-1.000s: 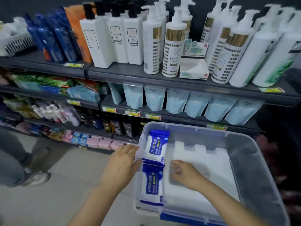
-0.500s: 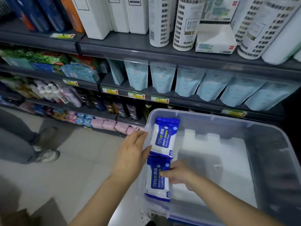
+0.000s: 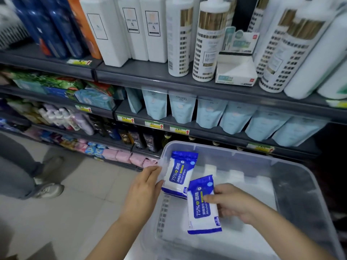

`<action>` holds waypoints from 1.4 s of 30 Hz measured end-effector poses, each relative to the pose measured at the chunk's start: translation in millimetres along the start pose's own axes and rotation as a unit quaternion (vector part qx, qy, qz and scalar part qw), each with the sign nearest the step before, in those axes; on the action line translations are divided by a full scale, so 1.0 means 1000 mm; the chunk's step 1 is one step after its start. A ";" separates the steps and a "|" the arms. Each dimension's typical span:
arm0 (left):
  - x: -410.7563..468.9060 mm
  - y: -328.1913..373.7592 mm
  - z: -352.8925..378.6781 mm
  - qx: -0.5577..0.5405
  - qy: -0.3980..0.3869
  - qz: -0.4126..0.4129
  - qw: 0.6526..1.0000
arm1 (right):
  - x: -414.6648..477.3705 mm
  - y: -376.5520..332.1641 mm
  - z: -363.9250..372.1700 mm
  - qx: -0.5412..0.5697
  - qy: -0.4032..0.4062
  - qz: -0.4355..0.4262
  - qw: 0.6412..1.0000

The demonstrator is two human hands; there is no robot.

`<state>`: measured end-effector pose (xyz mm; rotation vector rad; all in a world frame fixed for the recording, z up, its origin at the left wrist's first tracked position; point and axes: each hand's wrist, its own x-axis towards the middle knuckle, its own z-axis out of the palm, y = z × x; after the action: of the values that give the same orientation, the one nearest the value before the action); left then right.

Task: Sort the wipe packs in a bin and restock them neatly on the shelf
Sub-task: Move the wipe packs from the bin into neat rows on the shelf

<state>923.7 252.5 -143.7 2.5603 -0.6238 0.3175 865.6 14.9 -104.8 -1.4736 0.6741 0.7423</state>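
In the head view, the bin (image 3: 234, 153) sits at 5 o'clock and the shelf (image 3: 150, 72) runs across 12 o'clock. Two blue and white packs are in the bin.

The right hand (image 3: 231, 201) pinches the near pack (image 3: 203, 207). Its thumb is on top and its fingers are under the right side. This pack is tilted, with its low end pointing at 6 o'clock.

The far pack (image 3: 180, 173) is at 11 o'clock from the near one, and their corners overlap. It leans at the bin's left wall. The left hand (image 3: 142, 192) has its fingers at this pack's left edge, almost straight. I cannot tell if it grips the pack or only the bin wall.

What could go wrong? I think the near pack may slip, because the wrap looks slick and only one side is held. It would drop back into the bin. The far pack may flop over if the left hand lets go. The tall bottles (image 3: 180, 44) stand close together, so a pack pushed in fast could knock one down.
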 end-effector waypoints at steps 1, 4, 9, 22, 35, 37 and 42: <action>0.000 0.000 0.000 0.002 -0.001 -0.004 1.000 | -0.001 -0.007 -0.001 -0.005 0.011 -0.008 1.000; -0.001 -0.001 0.002 -0.009 -0.014 -0.018 1.000 | -0.003 -0.021 -0.003 -0.055 0.047 -0.017 0.997; -0.001 -0.002 0.003 -0.040 -0.022 -0.025 0.999 | -0.003 -0.028 -0.018 -0.055 0.209 -0.092 0.972; -0.001 0.000 -0.001 -0.068 -0.032 -0.040 0.996 | 0.077 -0.012 0.061 0.043 0.229 -0.116 0.966; -0.001 0.002 0.002 -0.085 -0.003 -0.042 0.996 | 0.076 -0.028 0.065 0.120 0.109 -0.056 0.985; -0.001 0.003 0.001 -0.087 -0.011 -0.042 0.995 | 0.081 -0.023 0.071 0.118 0.108 -0.065 0.985; -0.003 0.002 0.001 -0.081 -0.031 -0.045 0.995 | 0.078 -0.014 0.076 0.132 0.125 -0.102 0.978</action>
<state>920.5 251.5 -144.9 2.4409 -0.5319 0.1503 920.8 93.7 -157.6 -1.3746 0.7660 0.2971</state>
